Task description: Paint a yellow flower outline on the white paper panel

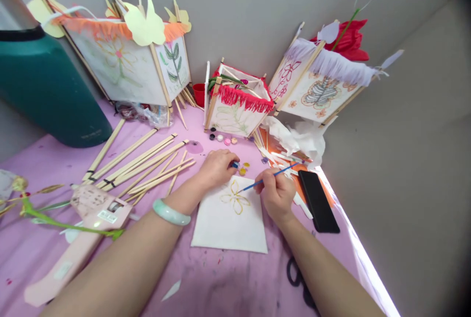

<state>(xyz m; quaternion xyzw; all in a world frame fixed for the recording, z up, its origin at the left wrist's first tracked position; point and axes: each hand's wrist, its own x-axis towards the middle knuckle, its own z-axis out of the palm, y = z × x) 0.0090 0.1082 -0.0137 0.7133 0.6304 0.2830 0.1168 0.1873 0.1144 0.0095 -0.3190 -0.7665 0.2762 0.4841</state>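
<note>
In the head view, my right hand is closed around a thin blue paintbrush, and its tip points down to the left, at the yellow flower drawn on a white sheet. This sheet lies flat on the purple tablecloth, in front of me and between my two forearms. My left hand is at the upper edge of the sheet, with the fingers bent close together beside a small blue pot; I cannot tell well whether they pinch it or only touch it. Just to the right of this pot are some yellow paints. Farther back, a pink paint stands near the foot of a lantern with red fringe. On my left wrist there is a pale green bangle. To the left of this arm lie many wooden sticks and a pink glue gun. A black phone lies to the right of my right hand.
</note>
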